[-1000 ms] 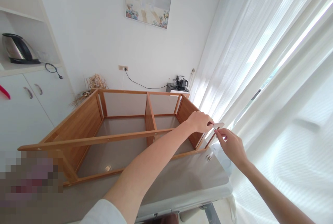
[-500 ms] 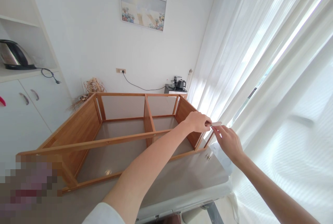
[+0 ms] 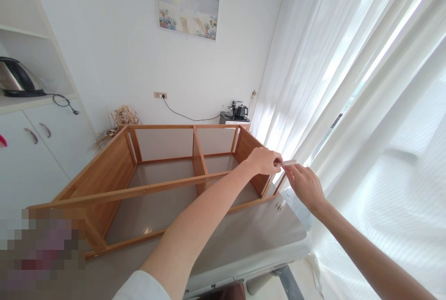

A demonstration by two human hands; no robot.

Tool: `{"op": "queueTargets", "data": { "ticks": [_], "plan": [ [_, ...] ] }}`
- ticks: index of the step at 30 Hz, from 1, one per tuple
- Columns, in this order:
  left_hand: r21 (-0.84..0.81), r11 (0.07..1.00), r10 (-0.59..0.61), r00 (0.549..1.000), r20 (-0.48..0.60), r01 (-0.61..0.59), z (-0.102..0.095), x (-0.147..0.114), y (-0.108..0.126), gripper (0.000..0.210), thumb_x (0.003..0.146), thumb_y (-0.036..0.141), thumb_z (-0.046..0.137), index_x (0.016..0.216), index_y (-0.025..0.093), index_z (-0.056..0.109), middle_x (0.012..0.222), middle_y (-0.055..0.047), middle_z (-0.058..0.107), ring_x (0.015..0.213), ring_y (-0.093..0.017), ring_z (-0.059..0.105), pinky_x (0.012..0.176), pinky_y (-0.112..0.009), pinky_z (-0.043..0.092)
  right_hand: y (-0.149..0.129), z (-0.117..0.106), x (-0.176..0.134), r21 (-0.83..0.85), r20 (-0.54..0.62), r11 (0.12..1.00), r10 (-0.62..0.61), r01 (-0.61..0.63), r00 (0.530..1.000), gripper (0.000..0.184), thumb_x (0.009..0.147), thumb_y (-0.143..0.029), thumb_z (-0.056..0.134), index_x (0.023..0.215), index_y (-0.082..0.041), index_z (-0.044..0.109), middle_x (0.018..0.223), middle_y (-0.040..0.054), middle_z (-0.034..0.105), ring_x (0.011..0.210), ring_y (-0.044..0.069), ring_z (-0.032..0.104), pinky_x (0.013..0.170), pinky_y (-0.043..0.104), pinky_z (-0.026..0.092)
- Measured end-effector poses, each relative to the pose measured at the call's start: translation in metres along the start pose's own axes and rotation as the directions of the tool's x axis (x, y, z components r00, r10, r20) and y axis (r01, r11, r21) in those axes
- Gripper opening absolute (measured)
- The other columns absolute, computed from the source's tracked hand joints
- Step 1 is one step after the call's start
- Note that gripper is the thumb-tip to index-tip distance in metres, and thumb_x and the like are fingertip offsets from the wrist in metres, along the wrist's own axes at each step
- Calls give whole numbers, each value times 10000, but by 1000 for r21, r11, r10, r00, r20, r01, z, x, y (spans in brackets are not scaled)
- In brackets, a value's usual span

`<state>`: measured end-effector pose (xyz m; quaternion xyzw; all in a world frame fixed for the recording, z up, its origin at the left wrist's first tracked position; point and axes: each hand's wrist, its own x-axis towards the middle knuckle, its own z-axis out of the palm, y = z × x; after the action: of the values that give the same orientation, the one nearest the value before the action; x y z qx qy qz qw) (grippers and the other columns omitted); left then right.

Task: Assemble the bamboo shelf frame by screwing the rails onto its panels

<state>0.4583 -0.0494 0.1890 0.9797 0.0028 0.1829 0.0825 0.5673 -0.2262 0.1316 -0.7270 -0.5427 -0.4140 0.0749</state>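
Observation:
A wooden frame [image 3: 167, 185] with side panels and a middle divider lies on a grey-topped table [image 3: 254, 235]. At its near right corner, my left hand [image 3: 264, 160] is closed over the top rail, fingers curled down. My right hand [image 3: 306, 187] meets it there from the right, thumb and fingertips pinched together below the corner. Whatever sits in that pinch is too small to make out. Between both hands a pale, flat, brightly lit end [image 3: 290, 163] shows. Several small brass-coloured screws [image 3: 279, 206] lie on the tabletop below my hands.
A blurred-out patch [image 3: 45, 253] covers the near left corner. White curtains [image 3: 376, 160] hang close on the right. Behind the frame are dried plants [image 3: 123, 116] and a small stand with a black kettle [image 3: 241, 111]. A steel kettle [image 3: 17, 77] sits on the left cabinet.
The view has shifted slightly. My right fingers have turned a little at the corner and sit closer to the pale end. My left hand keeps its hold.

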Motion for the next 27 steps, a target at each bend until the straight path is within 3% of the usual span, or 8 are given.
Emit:
{"op": "queueTargets", "data": {
  "ticks": [7,11,14,17,20,22,24,27],
  "plan": [
    [25,1000,-13,1000,2,13,-1,-1,3,326,837,408,523,1119,360,679,984,13,740,936,-234,672,847,-361,516,-1,-8,3,-14,79,998,-67,69,995,341,901,-11,371,1010,-182,644,850,79,657,683,180,546,690,320,346],
    [24,1000,-17,1000,0,17,-1,-1,3,321,832,391,525,1109,359,685,987,14,740,942,-238,674,847,-365,522,-6,-7,7,206,139,962,151,-178,979,227,984,-266,432,924,-205,642,823,59,671,655,177,566,651,307,381],
    [27,1000,-15,1000,-2,15,-1,-1,3,326,828,398,527,1110,359,686,979,12,741,944,-245,676,843,-373,528,-11,-7,11,449,267,772,366,-451,892,307,959,-467,487,882,-219,652,806,39,698,710,189,634,667,299,433],
    [26,1000,-13,1000,-5,13,-1,-2,3,320,841,403,513,1107,358,684,982,17,741,945,-243,677,851,-375,528,-14,-8,13,599,462,449,484,-663,744,384,882,-577,568,856,-210,678,759,38,709,714,205,669,661,303,460],
    [20,999,-26,1000,9,26,-3,-2,4,318,847,399,519,1119,360,680,1010,26,741,967,-234,677,880,-359,519,-18,-3,13,700,573,122,492,-703,656,446,802,-620,651,866,-181,695,823,61,715,720,197,668,652,293,472],
    [11,999,-37,999,14,37,-3,-3,5,318,852,400,515,1123,363,678,1034,34,739,982,-229,676,895,-353,514,-23,3,11,740,585,-23,515,-673,626,461,770,-621,687,869,-171,700,831,61,706,719,184,657,655,287,476],
    [-1,999,-43,999,10,43,-3,-2,5,315,864,408,497,1117,367,680,1050,43,736,998,-227,671,910,-358,508,-30,11,8,770,553,-79,577,-633,601,461,764,-619,696,868,-171,699,781,47,690,702,176,643,652,285,474],
    [-17,998,-54,999,-1,54,-2,-2,4,312,887,410,452,1088,375,687,1043,48,733,1013,-226,663,920,-375,505,-46,21,7,804,430,-15,704,-594,565,452,800,-616,660,876,-172,691,697,26,667,684,178,629,665,296,469]
  ]
}}
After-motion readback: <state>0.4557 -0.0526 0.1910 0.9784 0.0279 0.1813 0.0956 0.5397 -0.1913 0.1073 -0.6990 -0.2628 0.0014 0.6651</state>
